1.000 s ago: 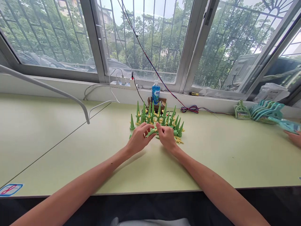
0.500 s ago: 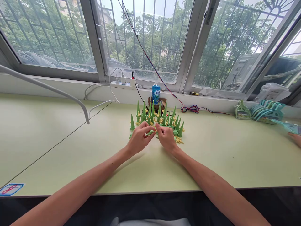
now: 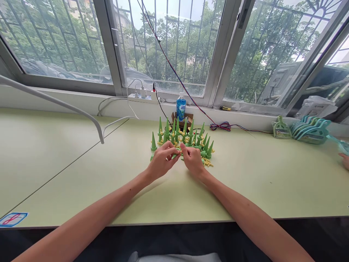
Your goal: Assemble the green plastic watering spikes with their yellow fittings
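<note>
My left hand point(image 3: 161, 162) and my right hand point(image 3: 192, 159) meet at the middle of a pale green table point(image 3: 245, 182). Both are closed in a pinch on one small green cone-shaped plastic piece point(image 3: 175, 155) held between them. Just behind my fingers stands a cluster of several upright green cone spikes point(image 3: 185, 136) with small yellow parts among them. A few loose yellow pieces point(image 3: 207, 163) lie to the right of my right hand.
A blue-labelled bottle point(image 3: 180, 106) and a small brown box stand behind the spikes. Cables and a power strip point(image 3: 141, 96) run along the window sill. A stack of teal plastic items point(image 3: 309, 128) sits far right, near another person's hand point(image 3: 344, 160). A white bent tube point(image 3: 68, 107) crosses at left.
My hands have stayed nearly in place, fingers shifting slightly on the green piece. The other person's hand at the right edge has drawn back further right.
</note>
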Motion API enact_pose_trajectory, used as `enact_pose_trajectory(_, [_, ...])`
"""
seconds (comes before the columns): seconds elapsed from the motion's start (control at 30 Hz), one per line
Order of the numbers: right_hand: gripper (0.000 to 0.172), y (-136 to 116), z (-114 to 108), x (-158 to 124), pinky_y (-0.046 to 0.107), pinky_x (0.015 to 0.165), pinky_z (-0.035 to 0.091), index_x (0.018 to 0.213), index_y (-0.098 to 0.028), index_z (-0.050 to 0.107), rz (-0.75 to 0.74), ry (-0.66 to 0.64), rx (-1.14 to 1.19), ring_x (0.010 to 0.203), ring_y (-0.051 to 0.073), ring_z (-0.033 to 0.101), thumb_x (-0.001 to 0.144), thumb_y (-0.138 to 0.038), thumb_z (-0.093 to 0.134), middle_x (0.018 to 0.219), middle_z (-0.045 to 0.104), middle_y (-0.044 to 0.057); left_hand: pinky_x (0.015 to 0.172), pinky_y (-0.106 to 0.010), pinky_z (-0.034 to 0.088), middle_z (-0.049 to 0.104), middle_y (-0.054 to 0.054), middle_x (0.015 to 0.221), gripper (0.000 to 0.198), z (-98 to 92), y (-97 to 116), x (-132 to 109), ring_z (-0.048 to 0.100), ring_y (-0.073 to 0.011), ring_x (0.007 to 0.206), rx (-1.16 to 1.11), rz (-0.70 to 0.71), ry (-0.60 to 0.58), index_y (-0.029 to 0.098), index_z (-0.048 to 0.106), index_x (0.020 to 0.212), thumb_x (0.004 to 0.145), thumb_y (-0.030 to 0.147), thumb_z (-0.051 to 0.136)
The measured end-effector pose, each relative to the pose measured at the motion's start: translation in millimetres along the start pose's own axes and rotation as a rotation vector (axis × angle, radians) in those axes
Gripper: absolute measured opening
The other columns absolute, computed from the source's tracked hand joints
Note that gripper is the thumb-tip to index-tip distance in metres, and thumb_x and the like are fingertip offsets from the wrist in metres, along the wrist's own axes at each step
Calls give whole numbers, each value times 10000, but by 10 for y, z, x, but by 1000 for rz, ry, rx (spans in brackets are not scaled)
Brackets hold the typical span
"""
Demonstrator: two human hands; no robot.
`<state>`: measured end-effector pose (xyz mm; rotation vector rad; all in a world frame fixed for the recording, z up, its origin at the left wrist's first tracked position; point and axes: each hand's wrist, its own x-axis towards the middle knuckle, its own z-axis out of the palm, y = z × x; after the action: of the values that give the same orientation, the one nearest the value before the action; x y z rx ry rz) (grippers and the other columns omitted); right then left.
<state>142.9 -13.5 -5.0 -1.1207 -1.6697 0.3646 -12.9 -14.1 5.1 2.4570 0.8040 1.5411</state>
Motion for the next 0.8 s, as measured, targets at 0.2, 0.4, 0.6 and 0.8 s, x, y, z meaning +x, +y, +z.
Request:
enact_pose_trajectory(0.2, [575, 18, 16, -6, 281, 492, 163, 523, -186, 240, -3, -9, 1, 474, 81, 212, 961, -536, 370, 474, 251, -43, 507, -202, 416, 500, 0, 778, 72, -7, 7, 6, 457, -68, 587, 10, 24, 9, 191, 671, 805, 857, 187, 622])
enact_pose_trajectory(0.4, [580, 19, 22, -11, 281, 496, 165, 522, -186, 237, -9, -11, -13, 470, 78, 218, 962, -543, 359, 470, 260, -41, 508, -202, 413, 496, -1, 780, 94, -16, 3, 10, 463, -71, 592, -7, 26, -6, 189, 670, 783, 859, 193, 615])
enact_pose_trajectory(0.6, [590, 24, 20, -16, 283, 494, 173, 517, -189, 247, -3, -21, -22, 462, 82, 229, 962, -569, 327, 462, 274, -36, 517, -205, 436, 507, -10, 787, 111, -23, -4, 9, 493, -83, 617, -19, 14, -24, 195, 679, 785, 866, 214, 605])
enact_pose_trajectory(0.8, [599, 26, 18, -18, 284, 495, 179, 518, -192, 244, -1, -27, -44, 464, 86, 229, 960, -594, 294, 461, 281, -31, 524, -202, 441, 512, -14, 800, 104, -28, -5, 5, 502, -86, 637, -22, 11, -31, 194, 679, 791, 866, 206, 607])
